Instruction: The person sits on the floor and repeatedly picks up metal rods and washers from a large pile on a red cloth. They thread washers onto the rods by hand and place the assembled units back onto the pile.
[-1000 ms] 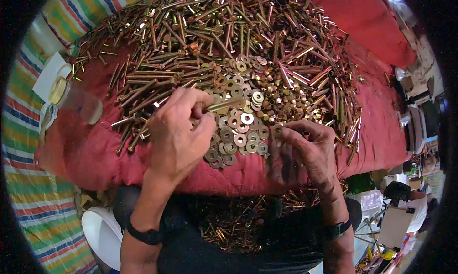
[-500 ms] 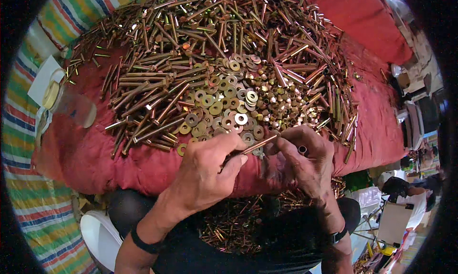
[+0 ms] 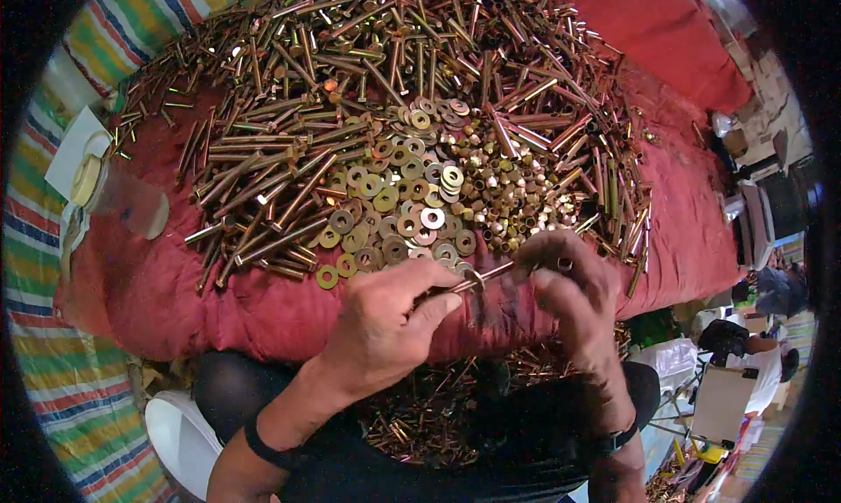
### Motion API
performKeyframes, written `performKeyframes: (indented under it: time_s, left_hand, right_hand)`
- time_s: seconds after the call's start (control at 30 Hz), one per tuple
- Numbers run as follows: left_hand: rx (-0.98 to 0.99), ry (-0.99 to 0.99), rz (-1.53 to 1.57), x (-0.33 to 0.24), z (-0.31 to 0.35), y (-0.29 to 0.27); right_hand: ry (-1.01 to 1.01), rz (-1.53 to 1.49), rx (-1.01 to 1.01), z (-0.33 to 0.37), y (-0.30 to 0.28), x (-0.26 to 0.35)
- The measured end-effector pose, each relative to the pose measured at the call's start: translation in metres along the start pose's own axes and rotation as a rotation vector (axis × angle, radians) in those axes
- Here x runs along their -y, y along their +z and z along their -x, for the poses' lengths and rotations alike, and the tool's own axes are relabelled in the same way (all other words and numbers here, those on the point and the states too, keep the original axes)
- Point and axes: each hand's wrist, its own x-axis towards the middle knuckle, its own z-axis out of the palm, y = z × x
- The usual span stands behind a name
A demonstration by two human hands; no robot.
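Note:
My left hand [image 3: 385, 315] is closed around a long bronze-coloured bolt [image 3: 498, 271], whose shank sticks out to the right between thumb and forefinger. A flat washer [image 3: 475, 279] sits around that shank just beyond my fingertips. By the bolt's free end is my right hand [image 3: 574, 297], fingers curled and slightly blurred. The round end of a small metal sleeve [image 3: 565, 264] shows in its grip. In front of both hands lie loose washers [image 3: 385, 198], with a heap of small shiny sleeves and nuts [image 3: 517, 192] to their right.
Many bolts [image 3: 263, 183] are piled left and behind on a red padded cloth [image 3: 692, 249]. A clear jar [image 3: 131, 205] stands at the left edge. More hardware [image 3: 407, 424] lies below, between my knees. Striped sheeting [image 3: 74, 380] hangs left; a white stool [image 3: 180, 433] is beside me.
A washer now sits around the bolt's shank. My right hand has drawn slightly away from the bolt's end, still holding the sleeve. The view has shifted a little.

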Motion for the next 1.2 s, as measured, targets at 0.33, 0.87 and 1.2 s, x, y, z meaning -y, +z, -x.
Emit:
performKeyframes:
  time_s: [0.33, 0.87, 1.2]
  left_hand:
    - [0.048, -0.128, 0.142, 0.001, -0.002, -0.011]
    - [0.159, -0.202, 0.234, 0.001, -0.002, -0.021]
    - [0.274, -0.608, 0.808, -0.002, 0.000, -0.017]
  right_hand:
    - [-0.576, 0.767, 0.202, -0.007, -0.009, -0.026]
    - [-0.397, 0.341, 0.355, 0.000, -0.021, -0.011]
    - [-0.210, 0.068, 0.241, 0.015, -0.012, 0.006]
